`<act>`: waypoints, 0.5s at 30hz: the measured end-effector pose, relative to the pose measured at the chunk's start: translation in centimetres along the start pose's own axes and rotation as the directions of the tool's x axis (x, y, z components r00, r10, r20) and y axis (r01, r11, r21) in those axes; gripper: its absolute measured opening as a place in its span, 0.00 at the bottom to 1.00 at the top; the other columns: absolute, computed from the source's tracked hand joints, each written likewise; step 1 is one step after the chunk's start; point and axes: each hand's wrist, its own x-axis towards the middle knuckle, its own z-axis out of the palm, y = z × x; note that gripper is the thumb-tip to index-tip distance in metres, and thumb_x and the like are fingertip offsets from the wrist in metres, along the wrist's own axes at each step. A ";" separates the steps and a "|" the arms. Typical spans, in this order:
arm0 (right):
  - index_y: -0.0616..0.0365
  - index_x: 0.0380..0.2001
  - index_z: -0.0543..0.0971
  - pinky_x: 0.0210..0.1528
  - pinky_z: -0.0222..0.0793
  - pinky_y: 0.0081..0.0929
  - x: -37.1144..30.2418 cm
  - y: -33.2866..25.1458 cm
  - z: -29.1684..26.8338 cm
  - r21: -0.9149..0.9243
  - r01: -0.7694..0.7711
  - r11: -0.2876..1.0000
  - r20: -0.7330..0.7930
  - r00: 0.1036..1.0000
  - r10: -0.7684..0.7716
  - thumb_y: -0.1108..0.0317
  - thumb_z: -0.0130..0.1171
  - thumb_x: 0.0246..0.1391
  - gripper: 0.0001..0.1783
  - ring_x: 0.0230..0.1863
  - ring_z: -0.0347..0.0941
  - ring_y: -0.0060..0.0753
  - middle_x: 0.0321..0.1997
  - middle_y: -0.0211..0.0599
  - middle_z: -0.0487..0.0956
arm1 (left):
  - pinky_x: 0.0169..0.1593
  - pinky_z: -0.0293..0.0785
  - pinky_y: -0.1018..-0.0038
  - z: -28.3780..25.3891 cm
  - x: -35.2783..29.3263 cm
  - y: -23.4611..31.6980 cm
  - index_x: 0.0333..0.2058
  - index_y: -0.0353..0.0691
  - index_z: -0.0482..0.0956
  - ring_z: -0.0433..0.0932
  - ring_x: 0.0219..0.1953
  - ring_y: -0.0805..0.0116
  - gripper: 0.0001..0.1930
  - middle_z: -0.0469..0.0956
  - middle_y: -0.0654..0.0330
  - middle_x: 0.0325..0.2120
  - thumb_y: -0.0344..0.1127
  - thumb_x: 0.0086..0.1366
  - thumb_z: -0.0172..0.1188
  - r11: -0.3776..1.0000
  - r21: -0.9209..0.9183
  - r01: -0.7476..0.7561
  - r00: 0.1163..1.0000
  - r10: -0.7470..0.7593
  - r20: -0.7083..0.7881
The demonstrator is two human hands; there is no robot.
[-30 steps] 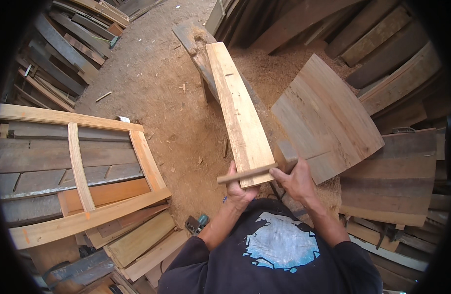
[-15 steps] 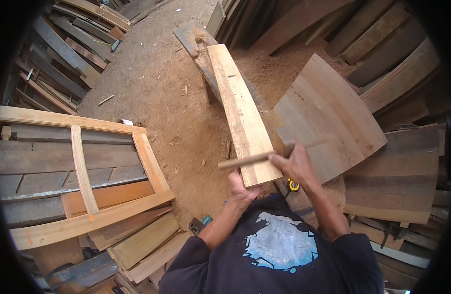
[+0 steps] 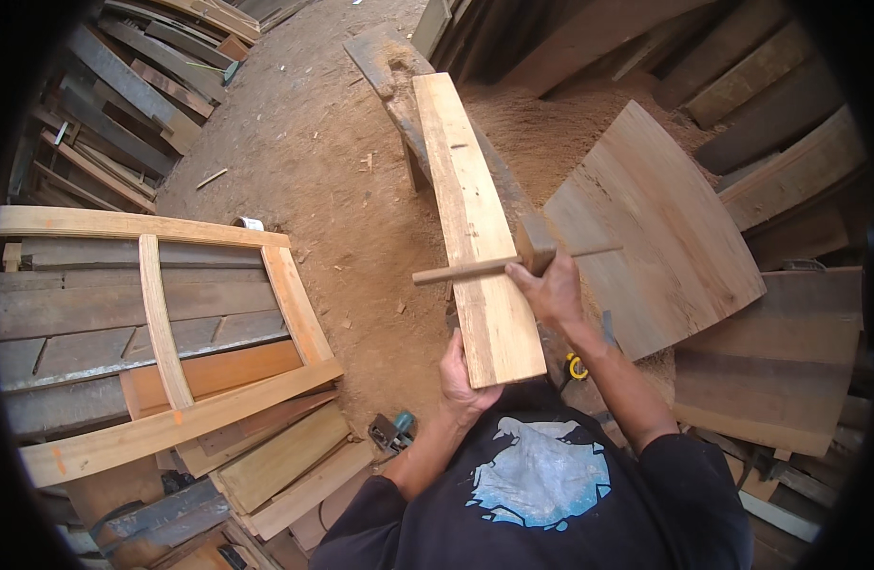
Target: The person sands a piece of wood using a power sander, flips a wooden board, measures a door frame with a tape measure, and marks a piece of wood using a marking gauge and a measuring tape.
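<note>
A pale wooden board (image 3: 484, 218) slants away from me, its far part over a narrow bench (image 3: 380, 66). My left hand (image 3: 464, 378) grips the board's near end from the left and below, thumb along its edge. In my right hand (image 3: 554, 290) is a wooden marking gauge (image 3: 536, 242), a block on a long thin stem. Its block sits against the board's right edge, and the stem lies across the top face. My right fingers are wrapped around the block and partly hidden by it.
On the left, a pale wooden frame (image 3: 309, 299) lies over stacked boards. A wide panel (image 3: 660, 228) leans at right, with more planks behind it. A yellow tape measure (image 3: 577, 367) and a hand power tool (image 3: 391, 432) are near my body. Sawdust covers the floor (image 3: 351, 256).
My right hand has slid the marking gauge farther up the board, away from me. The left hand still grips the near end, and the board has shifted slightly in view.
</note>
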 end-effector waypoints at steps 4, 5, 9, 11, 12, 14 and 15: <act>0.67 0.43 0.77 0.43 0.76 0.37 6.8 0.9 4.2 -0.032 -0.013 0.999 0.031 0.999 0.014 0.63 0.73 0.48 0.24 0.38 0.82 0.42 0.36 0.50 0.84 | 0.60 0.72 0.56 -0.3 -0.5 1.5 0.61 0.38 0.67 0.76 0.56 0.55 0.24 0.76 0.53 0.55 0.45 0.75 0.38 0.999 -0.013 0.039 0.996 -0.040 -0.082; 0.67 0.43 0.77 0.43 0.76 0.37 7.6 0.8 4.6 -0.031 -0.010 0.999 0.037 0.999 0.011 0.63 0.73 0.48 0.24 0.38 0.82 0.42 0.36 0.50 0.84 | 0.60 0.72 0.56 -0.7 -0.6 2.0 0.61 0.38 0.67 0.76 0.56 0.55 0.24 0.76 0.53 0.55 0.45 0.75 0.38 0.999 -0.015 0.033 0.996 -0.034 -0.085; 0.69 0.44 0.76 0.38 0.77 0.38 8.6 1.1 6.4 -0.011 0.018 1.000 0.057 0.998 -0.017 0.58 0.73 0.49 0.28 0.35 0.82 0.45 0.35 0.53 0.83 | 0.61 0.71 0.57 -1.8 -0.9 3.5 0.62 0.37 0.65 0.76 0.56 0.55 0.25 0.75 0.53 0.56 0.48 0.76 0.38 0.996 0.007 0.087 0.986 -0.085 -0.146; 0.71 0.45 0.75 0.38 0.77 0.38 8.8 0.5 6.6 0.004 0.043 0.999 0.038 0.998 -0.043 0.57 0.73 0.49 0.29 0.36 0.82 0.44 0.35 0.53 0.83 | 0.62 0.71 0.57 -2.7 -1.1 4.1 0.63 0.37 0.65 0.76 0.57 0.56 0.26 0.75 0.53 0.56 0.49 0.76 0.39 0.996 0.030 0.084 0.983 -0.078 -0.165; 0.70 0.44 0.76 0.40 0.77 0.38 8.9 -0.2 6.4 -0.034 -0.109 0.993 0.161 0.980 0.113 0.59 0.72 0.49 0.26 0.35 0.82 0.42 0.33 0.51 0.83 | 0.62 0.71 0.59 -3.4 -1.4 4.7 0.64 0.37 0.62 0.76 0.56 0.57 0.27 0.74 0.53 0.56 0.49 0.75 0.42 0.987 0.151 0.051 0.988 -0.029 -0.149; 0.67 0.44 0.78 0.44 0.77 0.39 8.0 -1.8 6.1 0.002 -0.211 0.977 0.231 0.951 0.205 0.61 0.71 0.49 0.24 0.35 0.81 0.40 0.35 0.49 0.83 | 0.62 0.71 0.60 -2.9 -1.2 6.2 0.65 0.38 0.60 0.77 0.56 0.59 0.27 0.73 0.53 0.57 0.49 0.75 0.45 0.963 0.269 0.015 0.993 0.018 -0.120; 0.67 0.44 0.78 0.44 0.77 0.39 7.1 -2.5 6.1 0.003 -0.209 0.978 0.234 0.951 0.203 0.61 0.71 0.49 0.24 0.35 0.81 0.40 0.35 0.49 0.83 | 0.61 0.72 0.61 -2.0 -1.3 7.2 0.65 0.38 0.58 0.76 0.56 0.59 0.27 0.72 0.51 0.57 0.47 0.74 0.47 0.921 0.389 -0.003 0.991 0.056 -0.124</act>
